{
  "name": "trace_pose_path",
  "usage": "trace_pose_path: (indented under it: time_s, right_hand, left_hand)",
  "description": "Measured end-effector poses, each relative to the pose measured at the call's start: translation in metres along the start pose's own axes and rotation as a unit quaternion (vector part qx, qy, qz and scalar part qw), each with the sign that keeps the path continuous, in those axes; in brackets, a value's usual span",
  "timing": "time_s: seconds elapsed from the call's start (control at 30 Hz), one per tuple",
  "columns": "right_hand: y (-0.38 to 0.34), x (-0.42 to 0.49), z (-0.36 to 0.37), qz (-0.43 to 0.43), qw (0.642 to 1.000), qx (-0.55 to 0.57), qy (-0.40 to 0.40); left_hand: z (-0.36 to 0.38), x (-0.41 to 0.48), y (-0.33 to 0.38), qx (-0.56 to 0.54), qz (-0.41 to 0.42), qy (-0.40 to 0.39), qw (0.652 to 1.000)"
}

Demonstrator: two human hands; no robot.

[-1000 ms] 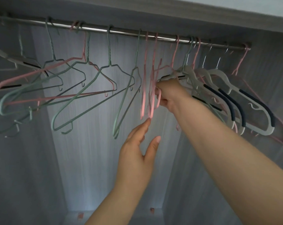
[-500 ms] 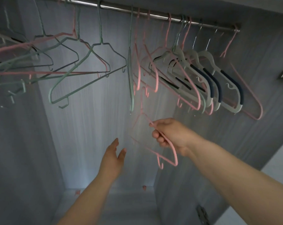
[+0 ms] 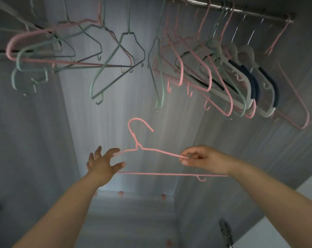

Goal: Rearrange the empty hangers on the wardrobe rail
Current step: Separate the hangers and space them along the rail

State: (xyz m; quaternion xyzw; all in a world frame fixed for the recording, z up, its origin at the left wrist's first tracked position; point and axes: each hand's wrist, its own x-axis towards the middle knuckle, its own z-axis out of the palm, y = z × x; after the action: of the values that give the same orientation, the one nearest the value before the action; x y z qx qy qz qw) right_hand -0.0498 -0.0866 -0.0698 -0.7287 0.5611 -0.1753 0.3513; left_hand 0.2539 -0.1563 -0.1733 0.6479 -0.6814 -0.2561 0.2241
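A thin pink wire hanger (image 3: pixel 157 151) is off the rail, held level in mid-air below the others with its hook pointing up. My right hand (image 3: pixel 201 157) pinches its right shoulder. My left hand (image 3: pixel 105 164) is spread open at the hanger's left end, fingers touching or just in front of the wire. The metal rail (image 3: pixel 250 10) runs along the top right. Several empty hangers hang from it: green and pink wire ones (image 3: pixel 115 65) on the left and middle, white padded ones with dark grips (image 3: pixel 248 76) on the right.
The wardrobe's grey wood-grain back panel (image 3: pixel 133 108) and side walls enclose the space. A shelf or floor (image 3: pixel 133 215) lies below, with small pink pegs along its back edge. A metal hinge (image 3: pixel 226 231) sits on the right side wall.
My right hand took a pink hanger off the rail and brought it down and turned it level. My left hand dropped, then reached for its left end. The view tilted downward.
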Motion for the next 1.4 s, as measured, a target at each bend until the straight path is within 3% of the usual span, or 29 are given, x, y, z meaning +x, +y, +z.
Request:
trace_pose_path:
  time_s: [0.13,0.2,0.3,0.37,0.43,0.57,0.63,0.73,0.8,0.87,0.93,1.0,1.07,1.1,1.23,1.4]
  right_hand:
    - [0.011,0.016,-0.002,-0.015,0.995,-0.001,0.094]
    - [0.019,0.027,0.003,-0.015,0.985,-0.048,0.165]
    - [0.020,0.039,0.023,-0.009,0.930,-0.204,0.304]
    - [-0.001,0.037,0.047,-0.003,0.914,-0.215,0.344]
    - [-0.028,0.029,0.074,-0.023,0.927,-0.161,0.337]
    - [-0.067,0.001,0.119,0.009,0.982,-0.002,0.189]
    - [-0.067,-0.007,0.128,0.014,0.981,0.031,0.193]
    - [-0.054,-0.016,0.114,0.024,0.966,0.051,0.251]
    - [-0.048,-0.027,0.094,0.033,0.957,0.031,0.288]
    - [-0.045,-0.044,0.073,0.020,0.947,0.018,0.320]
    - [-0.045,-0.064,0.052,0.003,0.940,0.015,0.340]
    - [-0.052,-0.085,0.036,-0.016,0.936,0.000,0.352]
    - [-0.058,-0.100,0.026,-0.024,0.935,-0.013,0.355]
    - [-0.062,-0.105,0.022,-0.026,0.934,-0.015,0.355]
    - [-0.080,-0.120,0.014,-0.045,0.932,-0.032,0.357]
    - [-0.093,-0.121,0.004,-0.039,0.932,-0.045,0.357]
  left_hand:
    - [-0.028,-0.030,-0.003,-0.073,0.077,-0.054,0.993]
    - [-0.040,-0.047,0.003,-0.142,0.060,-0.087,0.984]
    - [-0.050,-0.077,0.014,-0.233,0.022,-0.136,0.963]
    - [-0.044,-0.096,0.022,-0.275,0.017,-0.146,0.950]
    - [-0.035,-0.119,0.040,-0.299,0.030,-0.144,0.943]
    - [0.003,-0.145,0.071,-0.261,0.033,-0.127,0.956]
    - [0.015,-0.152,0.096,-0.244,0.021,-0.174,0.954]
    - [0.016,-0.167,0.128,-0.142,0.089,-0.242,0.956]
    - [-0.002,-0.167,0.148,-0.061,0.158,-0.206,0.964]
    - [-0.028,-0.161,0.166,-0.043,0.249,-0.121,0.960]
    - [-0.052,-0.147,0.184,-0.097,0.305,0.053,0.946]
    - [-0.077,-0.136,0.216,-0.171,0.371,0.222,0.885]
    - [-0.096,-0.128,0.259,-0.135,0.438,0.311,0.833]
    - [-0.101,-0.121,0.279,-0.104,0.437,0.313,0.837]
    - [-0.094,-0.074,0.331,0.025,0.287,0.208,0.935]
    - [-0.084,-0.044,0.328,0.109,0.230,0.158,0.954]
